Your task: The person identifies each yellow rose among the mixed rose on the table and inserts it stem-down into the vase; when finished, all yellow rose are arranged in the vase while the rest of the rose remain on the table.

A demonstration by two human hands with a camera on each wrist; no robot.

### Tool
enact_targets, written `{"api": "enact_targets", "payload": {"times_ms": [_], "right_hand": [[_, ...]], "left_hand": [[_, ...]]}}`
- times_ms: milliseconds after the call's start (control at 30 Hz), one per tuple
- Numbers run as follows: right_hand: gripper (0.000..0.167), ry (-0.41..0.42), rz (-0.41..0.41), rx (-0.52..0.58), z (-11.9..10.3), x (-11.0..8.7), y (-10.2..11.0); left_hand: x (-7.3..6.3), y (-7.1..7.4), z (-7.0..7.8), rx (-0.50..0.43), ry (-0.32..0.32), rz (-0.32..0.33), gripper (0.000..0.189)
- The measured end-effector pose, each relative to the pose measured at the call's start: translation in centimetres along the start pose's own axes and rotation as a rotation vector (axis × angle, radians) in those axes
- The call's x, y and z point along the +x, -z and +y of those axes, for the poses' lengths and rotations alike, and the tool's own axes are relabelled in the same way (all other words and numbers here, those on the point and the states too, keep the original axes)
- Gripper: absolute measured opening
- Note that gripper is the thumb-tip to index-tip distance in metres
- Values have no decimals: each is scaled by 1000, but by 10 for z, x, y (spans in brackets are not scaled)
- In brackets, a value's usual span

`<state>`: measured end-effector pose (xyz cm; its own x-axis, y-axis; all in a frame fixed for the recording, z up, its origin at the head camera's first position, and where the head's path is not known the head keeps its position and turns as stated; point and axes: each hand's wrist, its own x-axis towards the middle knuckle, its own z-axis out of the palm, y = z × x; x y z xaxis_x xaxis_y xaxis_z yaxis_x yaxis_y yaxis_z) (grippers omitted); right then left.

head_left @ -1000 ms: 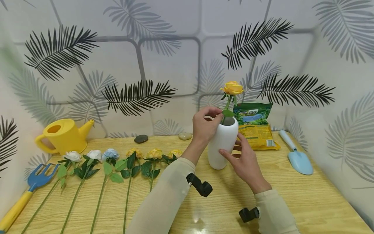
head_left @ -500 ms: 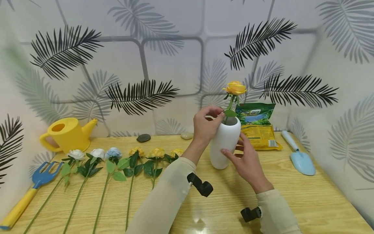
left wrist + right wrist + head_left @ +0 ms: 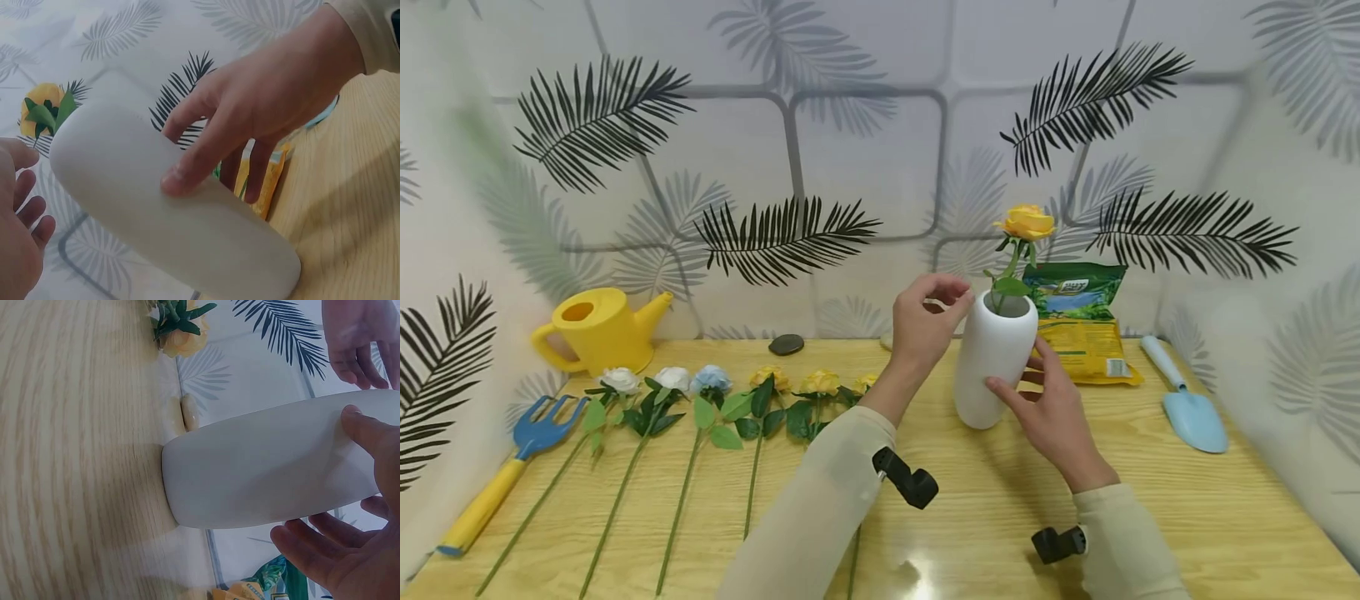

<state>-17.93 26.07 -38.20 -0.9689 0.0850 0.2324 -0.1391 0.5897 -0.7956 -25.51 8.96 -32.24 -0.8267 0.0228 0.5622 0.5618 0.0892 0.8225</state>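
Note:
A white vase point(image 3: 988, 354) stands on the wooden table, tilted slightly in the head view. My right hand point(image 3: 1054, 418) holds its side, thumb on the near face and fingers round the far side, as the right wrist view also shows with the vase point(image 3: 269, 465). One yellow rose point(image 3: 1027, 223) rises from the vase mouth, its green leaf just above the rim. Beside the rim is my left hand point(image 3: 927, 323), its fingers loosely bent and apart from the stem. In the left wrist view the left hand point(image 3: 19, 231) has nothing in its fingers.
Several roses lie in a row at left, including a blue rose point(image 3: 711, 379). A yellow watering can point(image 3: 606, 333), a hand fork point(image 3: 512, 467) and a dark stone point(image 3: 786, 344) are around them. Behind the vase leans a soil bag point(image 3: 1078, 333); a blue trowel point(image 3: 1193, 421) lies at right.
My left fingers have let go of the rose by its leaf and moved slightly left of the rim. The right hand still holds the vase. The head view has shifted left.

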Motion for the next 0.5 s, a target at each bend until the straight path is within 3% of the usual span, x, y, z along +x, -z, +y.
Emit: {"api": "enact_targets", "payload": {"times_ms": [200, 500], "right_hand": [[88, 1, 0, -11, -1, 0, 0], [87, 15, 2, 2, 1, 0, -1]], "left_hand": [[-12, 23, -6, 15, 43, -36, 13], [-40, 60, -18, 37, 120, -67, 11]]}}
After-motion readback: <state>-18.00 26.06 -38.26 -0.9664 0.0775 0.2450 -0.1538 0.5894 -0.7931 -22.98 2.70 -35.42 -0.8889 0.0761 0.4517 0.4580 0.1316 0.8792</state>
